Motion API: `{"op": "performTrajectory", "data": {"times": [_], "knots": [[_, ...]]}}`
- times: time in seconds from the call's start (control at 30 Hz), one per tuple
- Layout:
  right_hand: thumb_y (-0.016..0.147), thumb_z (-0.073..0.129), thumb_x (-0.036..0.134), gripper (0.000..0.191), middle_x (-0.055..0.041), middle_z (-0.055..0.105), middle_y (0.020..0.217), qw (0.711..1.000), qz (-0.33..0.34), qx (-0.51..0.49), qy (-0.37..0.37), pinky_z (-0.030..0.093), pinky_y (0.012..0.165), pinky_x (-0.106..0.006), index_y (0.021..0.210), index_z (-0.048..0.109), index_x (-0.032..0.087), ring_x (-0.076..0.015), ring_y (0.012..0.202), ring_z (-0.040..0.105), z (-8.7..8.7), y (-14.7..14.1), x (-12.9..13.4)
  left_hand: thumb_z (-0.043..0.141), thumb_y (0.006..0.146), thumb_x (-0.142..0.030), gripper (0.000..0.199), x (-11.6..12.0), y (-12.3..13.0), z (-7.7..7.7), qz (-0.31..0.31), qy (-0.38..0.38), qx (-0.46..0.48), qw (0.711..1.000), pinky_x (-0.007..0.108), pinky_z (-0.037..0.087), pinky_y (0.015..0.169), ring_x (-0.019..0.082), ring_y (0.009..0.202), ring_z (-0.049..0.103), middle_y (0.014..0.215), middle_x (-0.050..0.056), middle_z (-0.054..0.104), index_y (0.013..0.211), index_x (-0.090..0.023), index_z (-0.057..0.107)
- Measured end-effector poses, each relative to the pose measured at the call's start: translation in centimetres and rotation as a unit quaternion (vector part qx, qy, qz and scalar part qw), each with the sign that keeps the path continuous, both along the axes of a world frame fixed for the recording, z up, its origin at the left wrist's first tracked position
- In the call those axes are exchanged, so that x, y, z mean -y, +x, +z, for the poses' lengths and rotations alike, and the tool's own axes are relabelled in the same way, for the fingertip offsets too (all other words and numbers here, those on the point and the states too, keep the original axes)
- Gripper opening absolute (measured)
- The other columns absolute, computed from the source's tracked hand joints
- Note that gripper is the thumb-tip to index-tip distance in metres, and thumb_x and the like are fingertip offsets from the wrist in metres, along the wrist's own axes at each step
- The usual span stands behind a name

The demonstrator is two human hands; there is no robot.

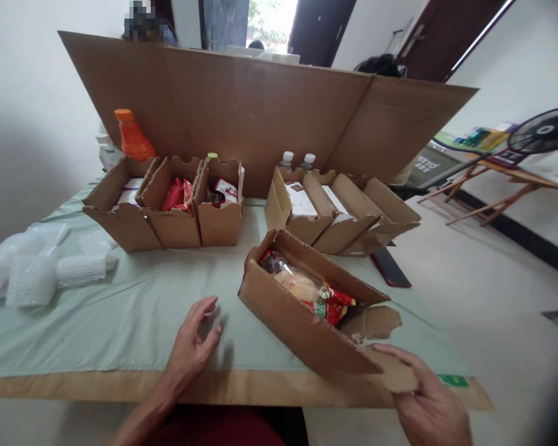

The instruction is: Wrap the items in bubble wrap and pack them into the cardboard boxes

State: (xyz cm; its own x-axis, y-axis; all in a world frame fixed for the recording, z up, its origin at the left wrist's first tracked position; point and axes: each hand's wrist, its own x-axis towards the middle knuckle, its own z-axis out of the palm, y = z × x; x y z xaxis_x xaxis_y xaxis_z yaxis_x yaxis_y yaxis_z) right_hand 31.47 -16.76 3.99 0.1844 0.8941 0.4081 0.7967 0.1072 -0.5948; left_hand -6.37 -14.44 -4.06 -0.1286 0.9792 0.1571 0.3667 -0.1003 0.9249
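A long open cardboard box point(288, 325) lies slantwise on the green cloth in front of me. Inside it is a clear and red snack packet point(302, 288). The box's near right end is torn, with loose flaps folded outward. My right hand point(430, 396) grips the nearest cardboard flap between thumb and fingers. To the left of the box, my left hand point(196, 337) hovers above the cloth, fingers curved and apart, holding nothing and not touching the box.
Three cardboard bins point(177, 229) with packets stand at the back left, and more bins point(302, 229) at the back right. An orange bottle point(134, 136), bubble wrap point(32, 272) and a dark phone point(390, 266) lie around. A tall cardboard panel point(242, 105) closes off the back.
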Motion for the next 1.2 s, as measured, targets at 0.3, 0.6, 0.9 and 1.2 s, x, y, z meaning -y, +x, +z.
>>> {"op": "performTrajectory", "data": {"times": [0.3, 0.6, 0.9, 1.2], "knots": [[0.073, 0.076, 0.052, 0.043, -0.0105, 0.079, 0.105, 0.984, 0.012, -0.121, -0.128, 0.063, 0.084, -0.037, 0.104, 0.074, 0.021, -0.0312, 0.104, 0.074, -4.6, 0.6, 3.6, 0.065, 0.087, -0.037, 0.077, -3.6, 5.6, 1.8, -0.167, -0.012, 0.078, 0.983, 0.055, 0.04, 0.117, 0.035, 0.144, 0.046, 0.159, 0.016, 0.045, 0.156, -0.022, 0.036], [0.085, 0.067, 0.054, 0.04, -0.0105, 0.078, 0.097, 0.976, 0.037, -0.198, -0.083, 0.057, 0.086, -0.041, 0.103, 0.071, 0.019, -0.0269, 0.093, 0.072, -4.5, -4.8, -6.4, 0.064, 0.085, -0.033, 0.074, -6.0, 5.9, 2.1, -0.086, 0.008, 0.104, 0.991, 0.048, 0.042, 0.116, 0.031, 0.135, 0.052, 0.153, 0.013, 0.051, 0.153, -0.021, 0.039], [0.085, 0.064, 0.052, 0.045, -0.0089, 0.075, 0.092, 0.962, 0.065, -0.254, -0.072, 0.056, 0.073, -0.035, 0.114, 0.062, 0.017, -0.0232, 0.08, 0.069, -8.1, -6.1, -13.6, 0.06, 0.085, -0.027, 0.075, -9.2, 7.1, -1.6, -0.011, -0.007, 0.066, 0.998, 0.053, 0.033, 0.122, 0.032, 0.146, 0.042, 0.154, 0.016, 0.047, 0.155, -0.019, 0.033], [0.093, 0.058, 0.047, 0.031, -0.0081, 0.076, 0.094, 0.987, 0.063, -0.123, -0.081, 0.053, 0.076, -0.036, 0.104, 0.068, 0.02, -0.0241, 0.084, 0.068, -9.4, -6.6, -13.5, 0.06, 0.088, -0.029, 0.057, -7.7, 6.8, -2.2, 0.084, -0.041, 0.057, 0.994, 0.06, 0.033, 0.12, 0.034, 0.138, 0.045, 0.141, 0.015, 0.052, 0.143, -0.023, 0.044]]}}
